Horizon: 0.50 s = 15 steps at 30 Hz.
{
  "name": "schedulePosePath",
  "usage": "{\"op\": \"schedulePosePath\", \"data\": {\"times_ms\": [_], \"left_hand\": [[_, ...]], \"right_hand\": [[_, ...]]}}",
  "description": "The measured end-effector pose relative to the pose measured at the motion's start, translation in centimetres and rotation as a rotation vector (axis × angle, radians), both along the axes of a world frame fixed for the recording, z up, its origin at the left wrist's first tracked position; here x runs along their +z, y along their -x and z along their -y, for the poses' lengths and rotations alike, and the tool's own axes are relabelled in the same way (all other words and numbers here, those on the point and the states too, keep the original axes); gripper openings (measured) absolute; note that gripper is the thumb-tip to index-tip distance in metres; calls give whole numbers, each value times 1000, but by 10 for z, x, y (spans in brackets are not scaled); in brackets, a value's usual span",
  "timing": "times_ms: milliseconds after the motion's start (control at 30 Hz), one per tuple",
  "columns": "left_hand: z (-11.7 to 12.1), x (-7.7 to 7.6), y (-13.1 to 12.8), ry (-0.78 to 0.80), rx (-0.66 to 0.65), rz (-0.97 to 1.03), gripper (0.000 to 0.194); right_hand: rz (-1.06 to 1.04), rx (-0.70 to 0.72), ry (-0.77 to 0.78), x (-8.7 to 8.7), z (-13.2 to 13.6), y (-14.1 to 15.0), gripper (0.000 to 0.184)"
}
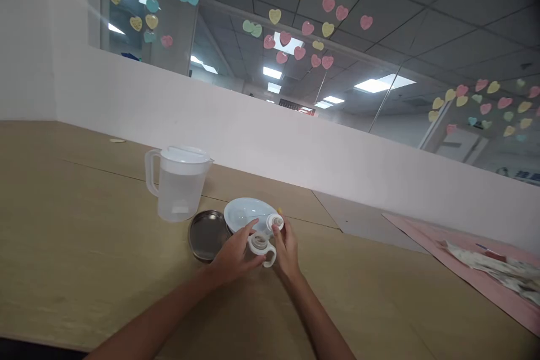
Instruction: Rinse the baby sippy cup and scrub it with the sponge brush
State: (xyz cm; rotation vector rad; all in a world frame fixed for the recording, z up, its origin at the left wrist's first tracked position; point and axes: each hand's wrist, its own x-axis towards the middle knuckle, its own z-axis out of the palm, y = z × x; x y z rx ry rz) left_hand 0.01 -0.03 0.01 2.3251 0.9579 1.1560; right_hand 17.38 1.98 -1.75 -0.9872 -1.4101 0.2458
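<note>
Best to keep the left hand pinching the white handled collar and the right hand gripping the small bottle steady, low over the bench, just before the white bowl.

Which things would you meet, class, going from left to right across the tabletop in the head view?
Lidded plastic pitcher → round metal dish → left hand → white handled piece held in both hands → right hand → pink mat.
</note>
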Motion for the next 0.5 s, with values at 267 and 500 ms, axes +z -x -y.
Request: {"op": "schedulePosePath", "data": {"times_ms": [267, 500], "left_hand": [[0, 0, 0, -18, 1, -8, 72], [0, -1, 0, -11, 0, -5, 72]], "right_hand": [[74, 44, 150, -2, -3, -5, 38], [32, 38, 121, 4, 1, -4, 36]]}}
